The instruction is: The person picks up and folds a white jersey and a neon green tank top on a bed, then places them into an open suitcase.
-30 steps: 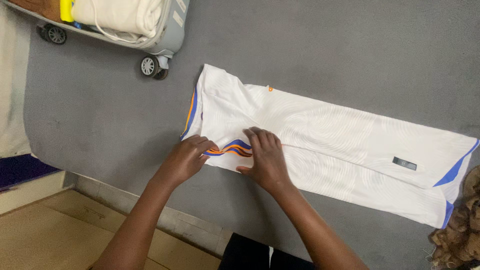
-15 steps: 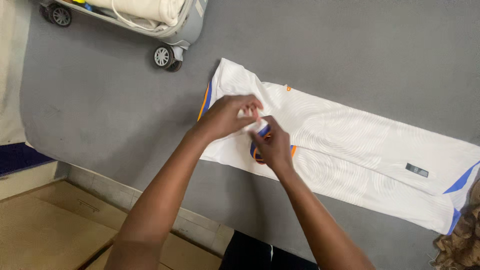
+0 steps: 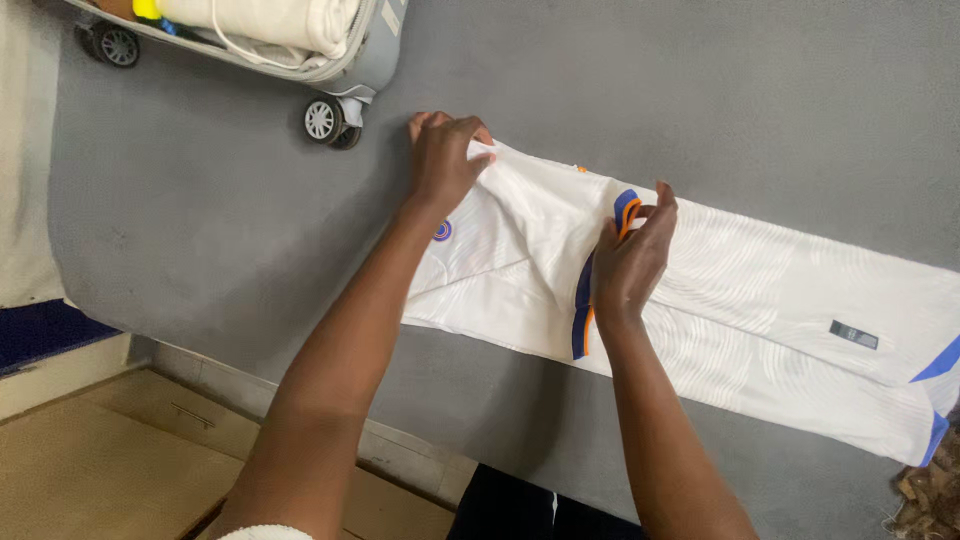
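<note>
A white sports shirt [image 3: 760, 290] with blue and orange trim lies stretched out on a grey bed surface [image 3: 700, 90]. Its left end is folded over toward the middle, showing a small round badge [image 3: 442, 231]. My left hand [image 3: 443, 158] grips the far corner of the folded part near the shirt's upper left edge. My right hand [image 3: 630, 258] pinches the blue and orange trimmed edge [image 3: 583, 310] where the fold ends. A small dark label [image 3: 853, 334] sits near the shirt's right end.
An open grey wheeled suitcase [image 3: 370, 60] holding cream cloth [image 3: 270, 20] stands at the top left on the bed. The bed's near edge drops to a tiled ledge [image 3: 180, 370] and beige floor [image 3: 80, 470]. Dark curly hair [image 3: 925, 490] shows at the bottom right.
Both hands lifted the shirt's left end and turned it over toward the right. My left hand moved up to the far corner; my right hand carried the trimmed edge rightward.
</note>
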